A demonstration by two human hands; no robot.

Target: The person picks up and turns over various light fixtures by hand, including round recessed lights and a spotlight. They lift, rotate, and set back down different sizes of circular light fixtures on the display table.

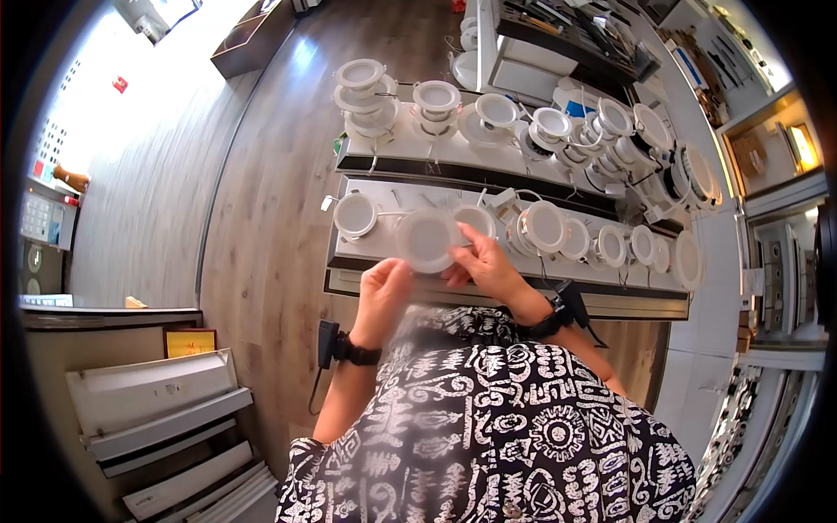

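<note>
A round white downlight (427, 240), slightly blurred, is held up over the front of the lower display step. My right hand (484, 266) grips its right rim between thumb and fingers. My left hand (382, 288) is closed, fingers curled in, right at the lamp's lower left edge; what is inside those fingers is hidden. Just behind the held lamp sits another downlight (473, 224), partly covered by it. To the left, a smaller downlight (356, 214) rests on the step with a short lead and plug. A larger downlight (542, 227) stands to the right.
Several more lamps line the upper step (410, 144) and the right side, stacked with wires hanging. A tool tray (575, 39) is at the back. White panels (157, 392) lean at lower left. Lit shelves (776, 148) stand on the right. Wooden floor (270, 174) extends left.
</note>
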